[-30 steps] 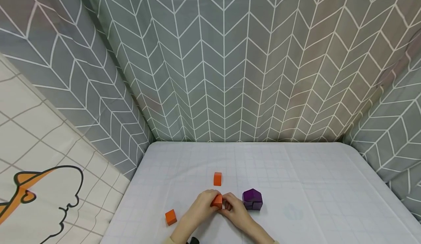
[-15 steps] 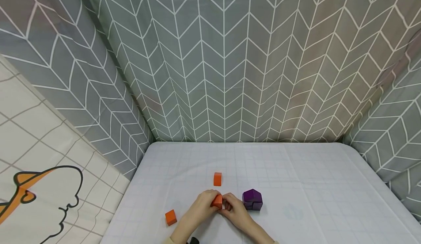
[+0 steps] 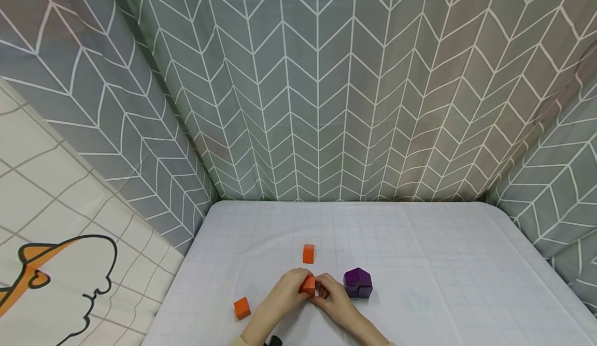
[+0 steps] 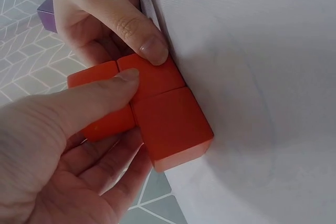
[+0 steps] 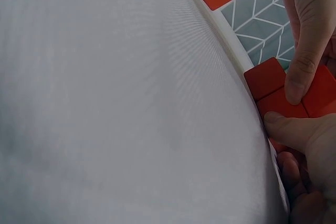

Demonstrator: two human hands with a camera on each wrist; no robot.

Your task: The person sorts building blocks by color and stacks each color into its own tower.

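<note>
An orange-red piece made of several joined cubes point(image 3: 309, 286) sits low on the white table between both hands; in the left wrist view its cube faces point(image 4: 174, 124) form an angled shape. My left hand point(image 3: 286, 291) grips the piece from the left, thumb on one cube, other fingers behind it. From the other side my right hand point(image 3: 337, 298) pinches it, thumb pressed on a cube near the table surface, as the right wrist view shows. The fingers partly hide the piece. A purple block piece point(image 3: 358, 283) stands just right of my right hand.
One orange block point(image 3: 308, 254) stands beyond the hands, another orange block point(image 3: 242, 308) left of the left forearm. A black object point(image 3: 275, 341) shows at the bottom edge by the left wrist. Patterned grey curtains point(image 3: 317, 102) hang behind the table point(image 3: 443, 263).
</note>
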